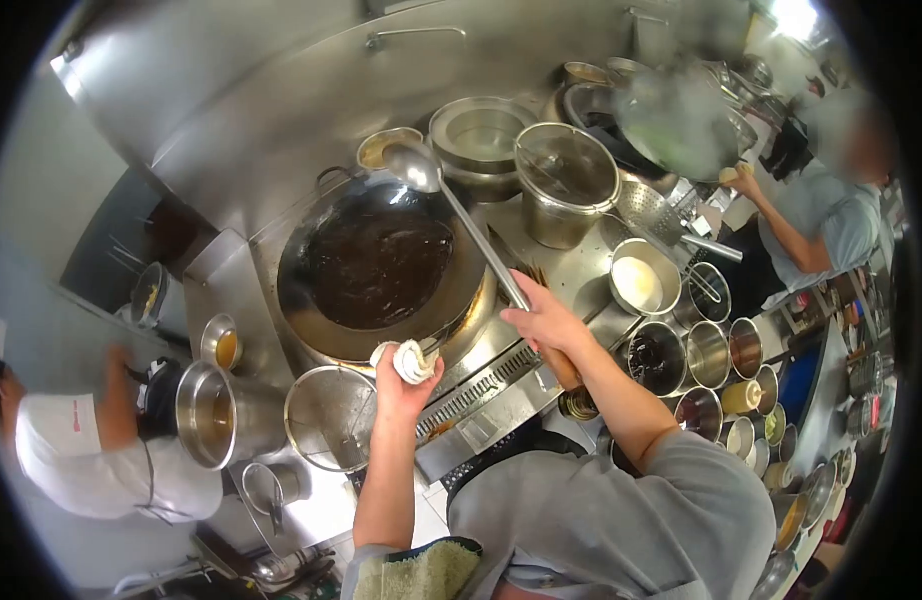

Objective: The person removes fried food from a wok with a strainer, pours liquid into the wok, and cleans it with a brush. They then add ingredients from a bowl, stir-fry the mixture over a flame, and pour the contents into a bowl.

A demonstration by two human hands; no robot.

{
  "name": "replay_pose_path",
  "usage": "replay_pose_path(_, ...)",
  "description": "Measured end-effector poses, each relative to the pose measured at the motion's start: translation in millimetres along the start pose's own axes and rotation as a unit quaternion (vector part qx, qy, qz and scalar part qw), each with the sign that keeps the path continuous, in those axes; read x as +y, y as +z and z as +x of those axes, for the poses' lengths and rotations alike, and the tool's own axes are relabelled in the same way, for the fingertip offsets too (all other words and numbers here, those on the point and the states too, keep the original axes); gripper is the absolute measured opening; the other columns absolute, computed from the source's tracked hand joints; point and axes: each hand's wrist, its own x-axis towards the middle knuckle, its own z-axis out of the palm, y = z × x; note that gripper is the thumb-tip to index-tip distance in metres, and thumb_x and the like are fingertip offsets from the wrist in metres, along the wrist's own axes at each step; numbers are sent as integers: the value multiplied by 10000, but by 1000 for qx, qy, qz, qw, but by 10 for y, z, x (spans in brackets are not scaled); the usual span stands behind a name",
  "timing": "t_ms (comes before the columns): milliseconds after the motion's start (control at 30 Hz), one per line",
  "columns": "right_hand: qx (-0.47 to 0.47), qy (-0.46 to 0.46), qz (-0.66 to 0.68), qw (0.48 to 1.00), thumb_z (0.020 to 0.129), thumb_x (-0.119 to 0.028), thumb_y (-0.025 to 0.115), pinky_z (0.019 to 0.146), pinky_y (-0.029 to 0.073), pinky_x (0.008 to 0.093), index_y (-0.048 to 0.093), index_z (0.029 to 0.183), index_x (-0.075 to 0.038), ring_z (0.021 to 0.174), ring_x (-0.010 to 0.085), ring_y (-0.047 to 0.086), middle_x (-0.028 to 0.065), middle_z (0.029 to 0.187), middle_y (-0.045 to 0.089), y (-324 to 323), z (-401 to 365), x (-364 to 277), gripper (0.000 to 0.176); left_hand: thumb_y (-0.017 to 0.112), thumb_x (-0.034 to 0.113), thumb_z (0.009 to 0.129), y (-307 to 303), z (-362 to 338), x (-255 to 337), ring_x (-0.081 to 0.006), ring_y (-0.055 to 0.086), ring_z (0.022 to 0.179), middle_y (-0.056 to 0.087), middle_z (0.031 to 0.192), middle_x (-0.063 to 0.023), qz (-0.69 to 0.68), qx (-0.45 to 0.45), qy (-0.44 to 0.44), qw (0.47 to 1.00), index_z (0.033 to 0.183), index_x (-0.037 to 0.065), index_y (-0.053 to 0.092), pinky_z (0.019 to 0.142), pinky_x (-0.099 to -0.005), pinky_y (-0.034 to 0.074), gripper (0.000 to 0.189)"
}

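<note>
My left hand (pixel 406 388) is closed round a white cloth (pixel 415 362) at the near edge of a large black wok (pixel 326 335). Dark liquid (pixel 381 262) fills the bottom of the wok. In my right hand (pixel 549 318) is the handle of a metal ladle (pixel 413 166), whose bowl is raised over the wok's far right side. Behind the wok's far rim sits a small metal bowl (pixel 389 146). The cloth hides the wok's handle area.
A deep pot (pixel 561 222) and a wide pan (pixel 484 113) stand right of the wok. A strainer (pixel 331 418) and steel pot (pixel 256 425) are at left. Several sauce containers line the right. One person (pixel 111 450) works at left, another (pixel 826 220) at upper right holding a wok.
</note>
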Motion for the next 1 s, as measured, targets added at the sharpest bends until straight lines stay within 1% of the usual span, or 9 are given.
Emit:
replay_pose_path(267,67,-14,-111,991,849,-120,616,376,367,249,276,1426,-90,422,75,420,21,670,513,44,319,-84,670,626,339,839,-10,48,65,-334,552,1026,611,1066,-115,27,16,1,1000,1025,108,597,846,-459,467,298)
replay_pose_path(333,85,-82,-258,959,837,-167,645,407,403,261,275,1416,-66,455,91,455,74,821,561,60,355,-163,695,614,351,848,132,-68,68,-306,569,999,631,1042,-91,29,7,-19,999,1029,119,608,809,-428,480,295)
replay_pose_path(433,-28,-59,-131,989,868,-148,621,401,384,249,324,1359,-51,449,85,448,38,733,512,29,286,-402,583,541,343,872,47,10,121,-250,590,958,647,1025,-60,34,-9,-31,999,1022,135,613,785,-416,473,267)
replay_pose_path(533,-128,-16,252,959,862,-79,606,372,358,260,352,1337,-55,421,104,426,5,591,435,-77,346,-286,539,501,352,888,53,5,127,-225,592,946,647,1028,-47,38,-31,-26,998,1022,128,610,764,-409,470,283)
replay_pose_path(600,-126,-36,122,984,851,-82,609,374,363,271,360,1321,-30,420,116,440,21,602,462,-152,456,-90,534,495,359,895,94,11,107,-249,586,959,633,1055,-64,35,-19,-31,999,1048,123,598,802,-420,476,299)
replay_pose_path(633,27,-62,-113,991,834,-86,615,386,384,287,343,1335,-18,427,133,463,52,618,494,5,362,-140,574,501,351,894,111,11,109,-258,584,961,629,1062,-69,40,-14,-31,999,1055,119,594,819,-429,479,297)
replay_pose_path(767,102,-42,-225,968,809,-120,636,432,440,311,260,1402,-12,485,164,530,93,682,553,117,425,-235,711,523,258,894,179,68,143,-297,583,981,622,1055,-132,11,14,-20,1000,1043,56,585,877,-472,492,258)
replay_pose_path(800,154,-100,-288,940,799,-151,646,468,473,332,273,1394,-6,528,190,564,153,870,614,30,709,-7,717,512,252,901,112,154,151,-291,592,963,630,1025,-134,-9,31,-4,999,1021,53,587,858,-472,500,245)
replay_pose_path(1000,77,-52,-381,920,764,-87,672,383,427,311,456,1078,6,439,162,518,99,664,556,87,1844,-704,392,487,196,895,-29,405,107,-248,605,723,618,817,-85,49,36,59,996,889,103,534,628,-439,503,104)
